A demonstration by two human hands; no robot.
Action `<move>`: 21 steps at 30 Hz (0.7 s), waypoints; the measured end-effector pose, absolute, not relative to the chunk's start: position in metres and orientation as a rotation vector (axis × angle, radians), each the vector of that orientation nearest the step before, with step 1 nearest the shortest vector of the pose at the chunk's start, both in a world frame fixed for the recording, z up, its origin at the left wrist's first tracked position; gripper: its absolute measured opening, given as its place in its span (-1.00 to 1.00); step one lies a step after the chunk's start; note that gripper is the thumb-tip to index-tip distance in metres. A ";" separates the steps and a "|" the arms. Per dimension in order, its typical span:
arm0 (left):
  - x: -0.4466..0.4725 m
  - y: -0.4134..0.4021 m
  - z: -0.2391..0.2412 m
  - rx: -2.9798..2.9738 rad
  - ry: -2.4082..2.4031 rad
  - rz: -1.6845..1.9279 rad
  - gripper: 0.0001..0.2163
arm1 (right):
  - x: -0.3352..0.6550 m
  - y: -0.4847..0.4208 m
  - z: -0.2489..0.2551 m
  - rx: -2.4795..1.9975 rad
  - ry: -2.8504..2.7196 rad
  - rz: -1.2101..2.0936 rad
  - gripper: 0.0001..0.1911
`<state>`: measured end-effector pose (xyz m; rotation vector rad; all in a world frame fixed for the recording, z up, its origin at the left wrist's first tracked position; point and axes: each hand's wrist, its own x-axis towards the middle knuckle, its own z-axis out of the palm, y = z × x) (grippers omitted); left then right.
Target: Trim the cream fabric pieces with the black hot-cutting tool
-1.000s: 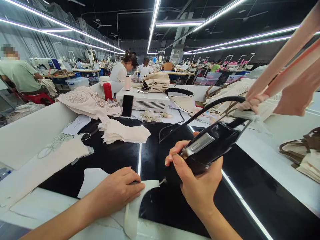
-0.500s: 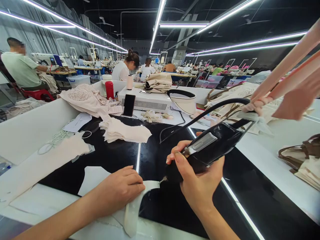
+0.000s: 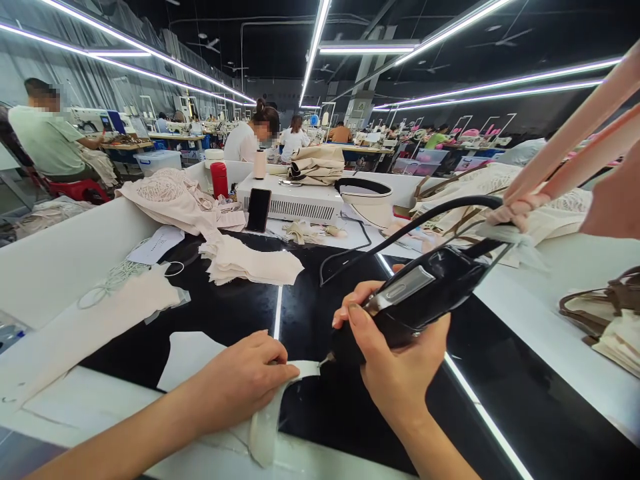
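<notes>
My right hand (image 3: 400, 360) is wrapped around a black corded handheld power tool (image 3: 425, 293) with a silver plate on its side. The tool tilts down to the left, and its thin metal tip meets the right end of a curved pale fabric strip (image 3: 267, 430). My left hand (image 3: 245, 380) is closed, thumb and index finger pinching the strip just left of the tip. Part of the strip is hidden beneath this hand, and its lower end hangs towards the table's front edge. A white flat piece (image 3: 187, 357) lies behind my left wrist.
Pink fabric ties (image 3: 565, 153) hold the tool from above. On the black work surface (image 3: 240, 310) lies a stack of cream fabric pieces (image 3: 255, 260). Farther back are a phone (image 3: 259, 210), a white vented box (image 3: 290, 203) and a red bottle (image 3: 219, 180). Several co-workers sit beyond.
My left hand has slid slightly right along the strip, its thumb and index finger now nearer the tool's tip. My right hand and the tool have hardly moved.
</notes>
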<state>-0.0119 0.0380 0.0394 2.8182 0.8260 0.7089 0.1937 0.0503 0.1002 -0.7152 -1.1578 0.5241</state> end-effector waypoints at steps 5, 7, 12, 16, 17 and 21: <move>-0.011 0.037 0.035 2.856 0.823 0.722 -0.70 | 0.189 0.052 0.104 -0.723 -1.123 0.545 -0.65; -0.011 0.037 0.034 2.871 0.830 0.719 -0.69 | 0.184 0.053 0.105 -0.713 -1.108 0.557 -0.64; -0.010 0.036 0.036 2.908 0.829 0.733 -0.68 | 0.175 0.055 0.103 -0.705 -1.110 0.602 -0.62; -0.009 0.036 0.036 2.901 0.822 0.755 -0.69 | 0.170 0.056 0.102 -0.719 -1.116 0.593 -0.62; -0.009 0.036 0.036 2.900 0.817 0.757 -0.69 | 0.169 0.056 0.102 -0.719 -1.116 0.587 -0.62; -0.009 0.037 0.033 2.892 0.807 0.756 -0.68 | 0.169 0.056 0.105 -0.712 -1.126 0.588 -0.64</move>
